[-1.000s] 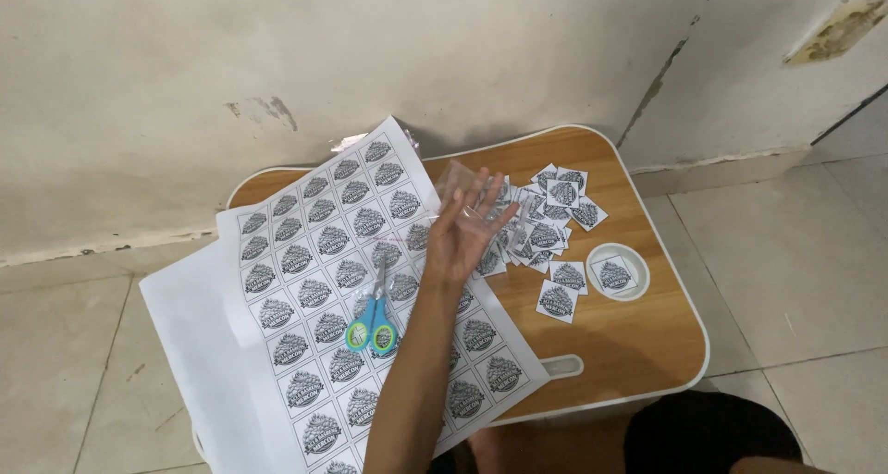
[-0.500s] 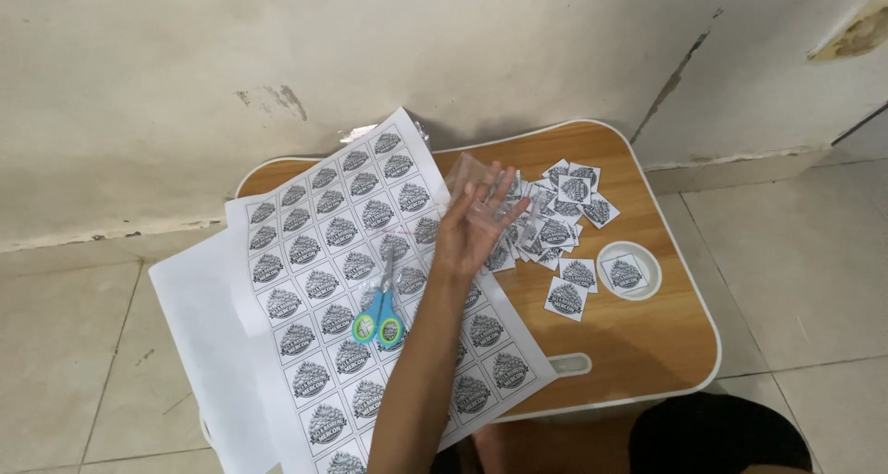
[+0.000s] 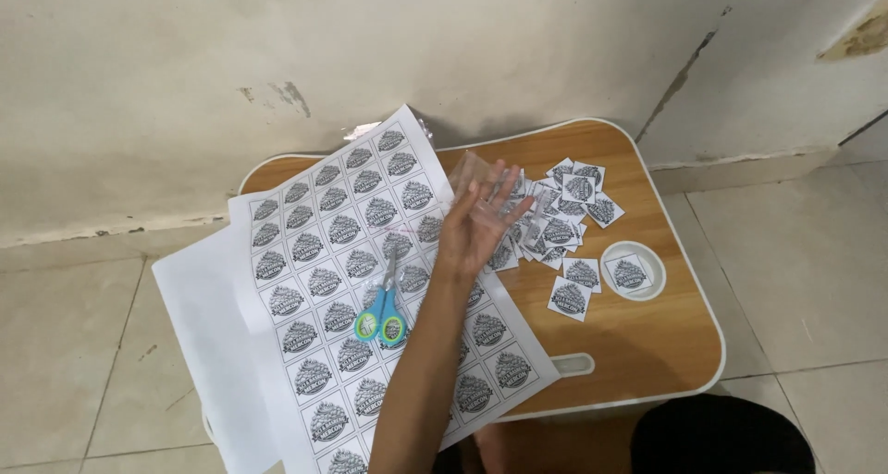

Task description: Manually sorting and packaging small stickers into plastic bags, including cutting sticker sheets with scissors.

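My left hand [image 3: 476, 224] reaches over the small wooden table [image 3: 647, 344] with its fingers spread on a small clear plastic bag [image 3: 476, 167], holding it just above the table's far middle. Right of the hand lies a heap of cut-out square stickers [image 3: 564, 217] with a black-and-white emblem. Under my forearm lies a large uncut sheet of the same stickers [image 3: 324, 252], and blue-handled scissors [image 3: 381, 319] rest on it beside the arm. My right hand is out of view.
A round white cup recess [image 3: 606, 270] in the table holds one sticker. A blank white sheet [image 3: 199, 317] hangs off the table's left edge. A plastered wall stands right behind the table, tiled floor lies around it, and a dark knee [image 3: 721, 437] is at bottom right.
My left hand has shifted slightly with the clear plastic bag over the far middle of the table. The view has drifted; the scissors and stickers have stayed put.
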